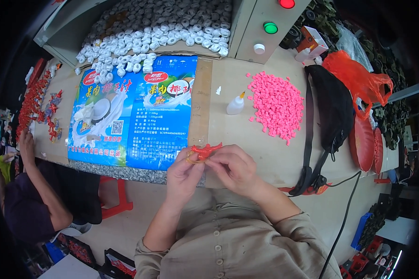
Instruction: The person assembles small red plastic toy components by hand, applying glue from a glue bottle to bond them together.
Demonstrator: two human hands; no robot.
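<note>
Red, a small piece (206, 151) sits pinched by the left hand (183, 178) and right hand (236, 168), apparently mid-fitting, the next move likely calling for steady fingertips.

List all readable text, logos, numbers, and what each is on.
Wording not copied; locations only.
Flat blue cardboard sheet with coconut artwork: large title characters, legible.
Same sheet: two red oval logos, legible.
Same sheet, right panel: small white lines of characters and numbers, partly legible.
Same sheet: square black-and-white QR code, no words.
White-and-orange box: any print too small to read.
</note>
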